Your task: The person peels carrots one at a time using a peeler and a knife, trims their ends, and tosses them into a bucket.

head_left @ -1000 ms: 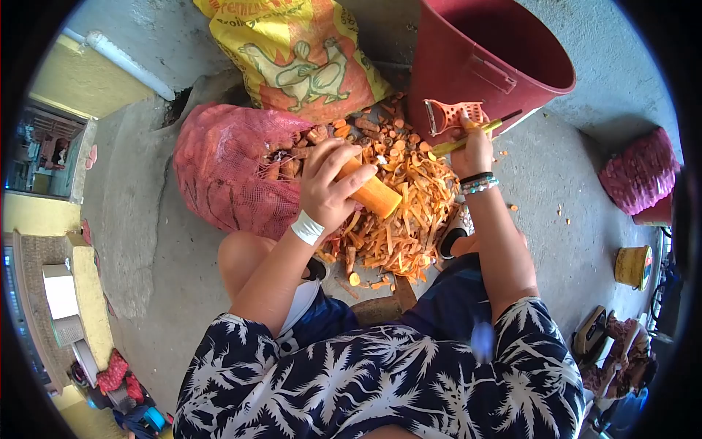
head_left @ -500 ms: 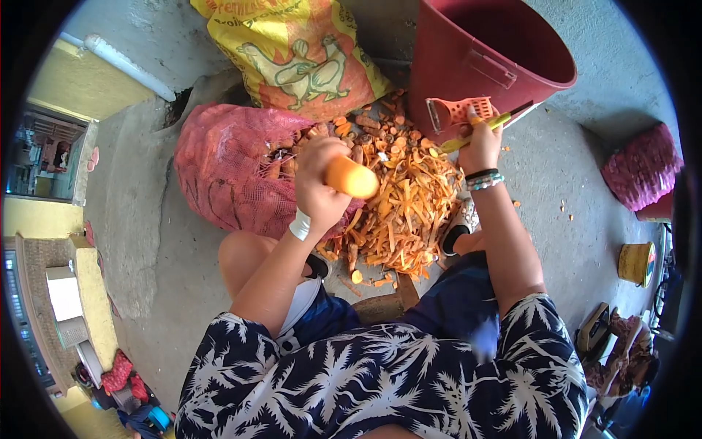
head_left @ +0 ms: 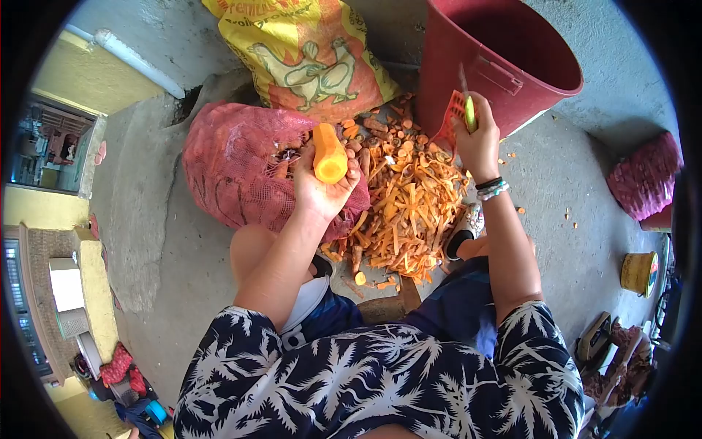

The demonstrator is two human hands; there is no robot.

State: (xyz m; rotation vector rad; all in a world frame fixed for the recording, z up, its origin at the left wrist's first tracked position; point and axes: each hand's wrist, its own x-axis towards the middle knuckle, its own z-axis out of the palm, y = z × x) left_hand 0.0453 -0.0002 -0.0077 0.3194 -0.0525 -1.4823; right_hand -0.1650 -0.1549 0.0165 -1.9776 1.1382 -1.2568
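Observation:
My left hand (head_left: 325,186) is closed around a thick peeled carrot (head_left: 330,157), palm turned up, the cut end facing me. In my right hand (head_left: 480,139) are a knife with a yellow-green handle (head_left: 470,113), its blade pointing away and up, and an orange-red peeler (head_left: 449,123) with a slotted body, partly hidden by the fingers. Below and between both hands lies a heap of carrot peelings (head_left: 409,212) on the floor. Behind my left hand a red mesh sack (head_left: 234,168) gapes, with unpeeled carrots at its mouth.
A large dark red bin (head_left: 457,66) stands just beyond my right hand. A yellow printed feed sack (head_left: 314,66) leans at the back wall. Cut carrot ends lie between them. At the right are a purple mesh sack (head_left: 643,175) and a yellow bucket (head_left: 639,273).
My left hand has turned palm up, bringing the carrot upright with its cut end toward me. My right hand has rotated, so the knife points up and the peeler hangs at its left.

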